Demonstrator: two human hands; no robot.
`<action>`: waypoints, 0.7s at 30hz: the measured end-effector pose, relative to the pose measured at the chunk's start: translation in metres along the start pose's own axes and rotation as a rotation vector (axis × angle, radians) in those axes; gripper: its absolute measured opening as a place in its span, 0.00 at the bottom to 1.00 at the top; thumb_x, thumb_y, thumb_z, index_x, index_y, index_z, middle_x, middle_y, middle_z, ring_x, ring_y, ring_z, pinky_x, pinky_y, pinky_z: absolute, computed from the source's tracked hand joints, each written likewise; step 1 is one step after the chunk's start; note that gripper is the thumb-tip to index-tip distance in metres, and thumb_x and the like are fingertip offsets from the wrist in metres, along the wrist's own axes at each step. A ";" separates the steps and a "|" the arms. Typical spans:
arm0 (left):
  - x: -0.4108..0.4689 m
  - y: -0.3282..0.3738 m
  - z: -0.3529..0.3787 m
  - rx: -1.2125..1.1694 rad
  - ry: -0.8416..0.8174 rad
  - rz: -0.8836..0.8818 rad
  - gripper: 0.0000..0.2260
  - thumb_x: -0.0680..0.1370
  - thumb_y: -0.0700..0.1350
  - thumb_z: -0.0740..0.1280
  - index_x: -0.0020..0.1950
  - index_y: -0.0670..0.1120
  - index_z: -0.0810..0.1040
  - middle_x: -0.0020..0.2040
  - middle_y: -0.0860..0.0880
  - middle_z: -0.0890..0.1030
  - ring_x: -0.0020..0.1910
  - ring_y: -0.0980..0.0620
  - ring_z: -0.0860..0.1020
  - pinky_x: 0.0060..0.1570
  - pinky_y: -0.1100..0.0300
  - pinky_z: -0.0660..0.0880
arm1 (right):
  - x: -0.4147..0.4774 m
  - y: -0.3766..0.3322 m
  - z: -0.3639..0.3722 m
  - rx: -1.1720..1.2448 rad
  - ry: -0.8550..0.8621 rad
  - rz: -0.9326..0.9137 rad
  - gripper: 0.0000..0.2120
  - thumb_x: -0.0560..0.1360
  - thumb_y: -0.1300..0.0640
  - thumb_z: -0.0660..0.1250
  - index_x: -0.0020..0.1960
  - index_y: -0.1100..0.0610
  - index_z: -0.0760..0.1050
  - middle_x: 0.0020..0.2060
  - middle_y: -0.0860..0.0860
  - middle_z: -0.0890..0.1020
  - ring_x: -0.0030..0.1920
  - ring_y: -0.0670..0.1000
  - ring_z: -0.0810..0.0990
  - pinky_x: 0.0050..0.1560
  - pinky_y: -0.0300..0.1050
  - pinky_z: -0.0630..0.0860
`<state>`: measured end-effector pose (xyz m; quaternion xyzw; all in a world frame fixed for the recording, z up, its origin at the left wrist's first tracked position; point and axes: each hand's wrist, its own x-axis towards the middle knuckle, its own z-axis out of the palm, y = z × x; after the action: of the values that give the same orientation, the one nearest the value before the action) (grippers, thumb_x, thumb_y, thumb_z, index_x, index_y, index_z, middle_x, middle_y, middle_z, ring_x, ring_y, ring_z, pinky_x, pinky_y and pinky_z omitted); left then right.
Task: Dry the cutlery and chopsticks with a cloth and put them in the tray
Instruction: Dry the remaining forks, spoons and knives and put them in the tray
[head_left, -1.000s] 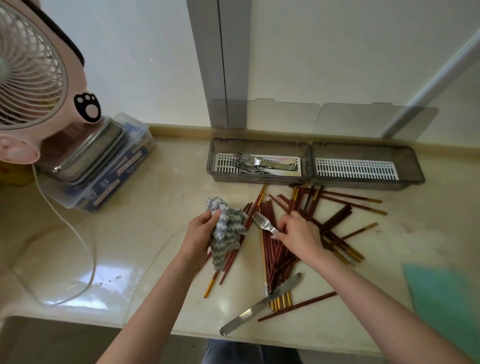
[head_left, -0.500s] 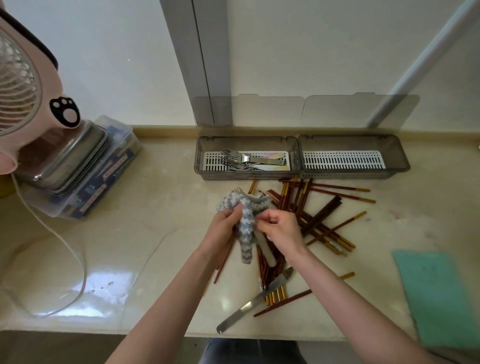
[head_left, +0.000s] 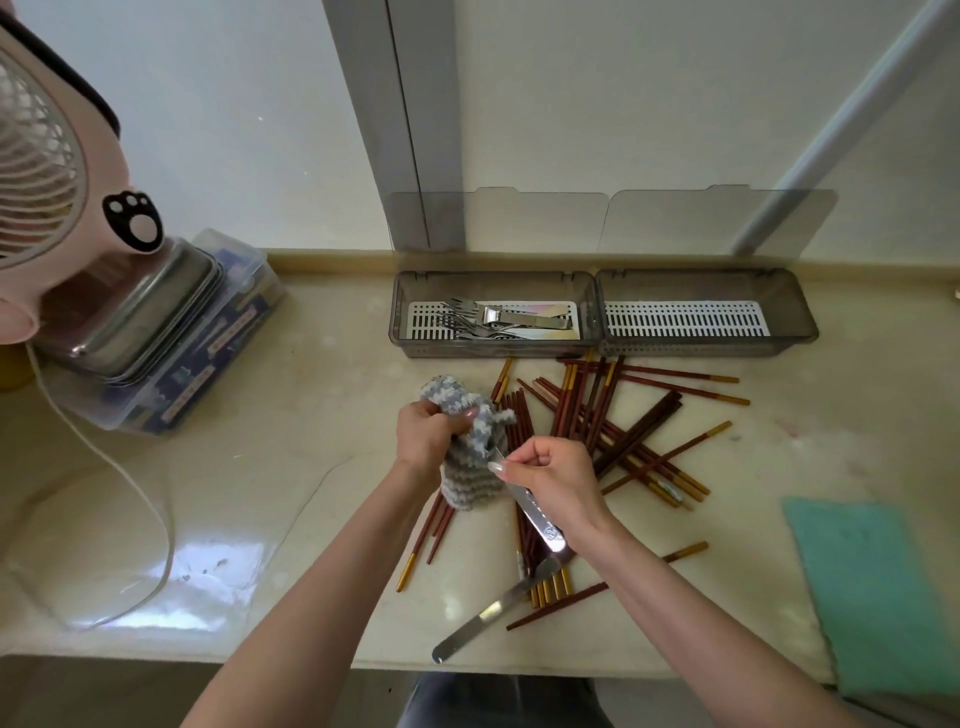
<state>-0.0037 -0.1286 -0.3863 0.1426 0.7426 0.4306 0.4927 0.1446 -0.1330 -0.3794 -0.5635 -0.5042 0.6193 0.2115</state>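
Observation:
My left hand (head_left: 427, 434) grips a grey-and-white striped cloth (head_left: 467, 467) bunched around the tines of a steel fork (head_left: 535, 514). My right hand (head_left: 553, 475) pinches the fork's handle, which slants down toward me. Red-brown chopsticks with gold tips (head_left: 613, 415) lie scattered on the counter under and right of my hands. A table knife (head_left: 493, 613) lies near the front edge. The grey two-compartment tray (head_left: 597, 348) stands at the back; its left compartment holds several forks (head_left: 483, 325), its right one shows only a white grid.
A pink fan (head_left: 47, 171) stands at the far left with its white cord (head_left: 130, 493) looping over the counter. Beside it are stacked steel trays on a clear plastic box (head_left: 171, 343). A teal cloth (head_left: 883, 587) lies at the right front edge.
My right hand lifted the fork from the chopstick pile and brought it to the cloth. The cloth now wraps the tines, and the handle has drawn back toward me.

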 end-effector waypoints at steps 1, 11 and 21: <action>0.003 0.002 -0.004 -0.028 0.041 0.005 0.03 0.73 0.31 0.64 0.42 0.36 0.75 0.38 0.43 0.77 0.36 0.49 0.75 0.35 0.59 0.73 | -0.003 0.000 -0.002 0.005 -0.005 -0.011 0.06 0.70 0.64 0.73 0.36 0.63 0.78 0.30 0.56 0.78 0.30 0.45 0.75 0.37 0.28 0.71; -0.013 -0.002 -0.003 -0.231 -0.554 -0.068 0.13 0.72 0.50 0.66 0.44 0.39 0.78 0.39 0.46 0.83 0.36 0.51 0.81 0.37 0.62 0.76 | 0.006 -0.017 0.008 0.201 0.167 -0.098 0.02 0.70 0.63 0.73 0.38 0.60 0.82 0.32 0.53 0.82 0.31 0.43 0.78 0.34 0.35 0.74; -0.006 -0.021 -0.023 -0.435 -0.743 0.012 0.20 0.67 0.50 0.75 0.53 0.39 0.80 0.49 0.44 0.82 0.47 0.49 0.81 0.48 0.59 0.78 | 0.008 -0.006 0.003 0.301 0.225 -0.125 0.04 0.73 0.62 0.71 0.39 0.57 0.81 0.33 0.50 0.80 0.35 0.44 0.77 0.35 0.34 0.73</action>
<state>-0.0160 -0.1559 -0.3955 0.1852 0.4061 0.4993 0.7426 0.1375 -0.1250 -0.3791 -0.5586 -0.4130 0.6066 0.3865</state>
